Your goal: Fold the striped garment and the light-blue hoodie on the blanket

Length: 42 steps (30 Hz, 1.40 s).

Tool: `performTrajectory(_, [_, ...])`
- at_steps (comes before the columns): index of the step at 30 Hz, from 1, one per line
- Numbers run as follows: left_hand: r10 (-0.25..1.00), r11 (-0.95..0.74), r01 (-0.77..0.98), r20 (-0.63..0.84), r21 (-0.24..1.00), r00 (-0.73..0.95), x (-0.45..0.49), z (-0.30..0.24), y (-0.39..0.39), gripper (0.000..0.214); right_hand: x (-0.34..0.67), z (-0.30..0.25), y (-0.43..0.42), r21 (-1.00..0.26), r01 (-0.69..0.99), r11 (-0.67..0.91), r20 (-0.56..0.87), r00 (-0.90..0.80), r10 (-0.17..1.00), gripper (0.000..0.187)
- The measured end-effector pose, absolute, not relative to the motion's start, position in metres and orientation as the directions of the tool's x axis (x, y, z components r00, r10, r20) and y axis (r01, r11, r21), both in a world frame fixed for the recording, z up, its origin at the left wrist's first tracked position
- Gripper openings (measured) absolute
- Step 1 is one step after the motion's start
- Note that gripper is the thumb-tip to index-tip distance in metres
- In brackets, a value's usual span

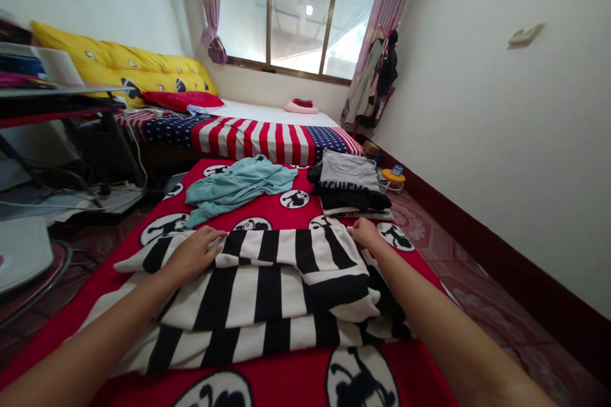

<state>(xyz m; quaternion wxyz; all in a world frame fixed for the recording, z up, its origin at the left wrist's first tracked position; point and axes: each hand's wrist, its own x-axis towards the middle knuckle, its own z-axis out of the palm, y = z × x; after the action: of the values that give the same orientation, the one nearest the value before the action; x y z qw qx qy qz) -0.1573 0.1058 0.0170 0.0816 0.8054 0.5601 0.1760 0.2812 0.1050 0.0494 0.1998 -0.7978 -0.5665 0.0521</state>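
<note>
A black-and-white striped knit garment [267, 299] lies spread in layered folds on a red blanket [305, 388] in front of me. At the left of its far edge, my left hand [196, 253] is closed on the cloth. The far right corner is pinched between the fingers of my right hand [366, 233]. Beyond my left hand lies a crumpled light teal garment [243, 186]. A stack of folded clothes [354, 194], with a grey lettered shirt on top, sits just past my right hand.
Behind the blanket stands a bed [258, 140] with a stars-and-stripes cover. A cluttered desk [57, 102] and a chair [23, 254] are on the left. Clothes [370, 79] hang by the window. On the right, a yellow stool [394, 176] stands near the wall.
</note>
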Motion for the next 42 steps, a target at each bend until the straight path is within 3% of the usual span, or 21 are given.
performTrajectory(5, [0.897,-0.398,0.890,0.295,0.223,0.328,-0.148,0.006,0.095,0.045,0.271,0.033,0.096,-0.214,0.944,-0.252,0.099,0.277,0.956,0.019])
performTrajectory(10, [0.895,-0.389,0.904,0.307,0.179,0.324,-0.144,0.003,0.084,0.056,0.283,0.054,0.100,-0.082,0.978,-0.193,0.125,0.203,0.971,0.018])
performTrajectory(16, [0.877,-0.376,0.924,0.347,0.068,0.332,-0.138,0.001,0.075,0.060,0.315,0.056,0.113,-0.008,0.957,-0.289,0.191,0.285,0.939,0.027])
performTrajectory(23, [0.886,-0.373,0.920,0.342,0.124,0.313,-0.133,0.005,0.068,0.058,0.315,0.044,0.124,-0.013,0.950,-0.313,0.050,0.313,0.949,0.015])
performTrajectory(26, [0.883,-0.403,0.903,0.324,0.151,0.340,-0.138,0.010,0.062,0.060,0.294,0.066,0.126,0.026,0.949,-0.315,0.086,0.312,0.946,0.022])
performTrajectory(28, [0.869,-0.456,0.875,0.294,0.164,0.398,-0.147,0.014,0.058,0.058,0.265,0.077,0.113,0.024,0.976,-0.214,0.200,0.205,0.958,0.031])
performTrajectory(30, [0.850,-0.505,0.843,0.274,0.185,0.450,-0.163,0.021,0.055,0.055,0.231,0.079,0.090,-0.008,1.000,0.027,0.280,-0.023,0.960,0.031])
performTrajectory(32, [0.845,-0.513,0.839,0.282,0.183,0.455,-0.180,0.029,0.052,0.053,0.202,0.072,0.065,-0.049,0.951,0.305,0.260,-0.282,0.923,0.027])
performTrajectory(34, [0.859,-0.473,0.865,0.307,0.167,0.411,-0.194,0.038,0.048,0.045,0.183,0.060,0.047,-0.064,0.883,0.465,0.206,-0.445,0.872,0.025])
performTrajectory(38, [0.870,-0.442,0.883,0.316,0.158,0.379,-0.206,0.056,0.036,0.032,0.183,0.044,0.040,-0.047,0.905,0.423,0.242,-0.401,0.884,0.024])
performTrajectory(42, [0.872,-0.486,0.861,0.156,0.151,0.465,-0.205,0.071,0.026,0.021,0.194,0.041,0.044,-0.097,0.912,0.398,0.294,-0.356,0.887,0.019])
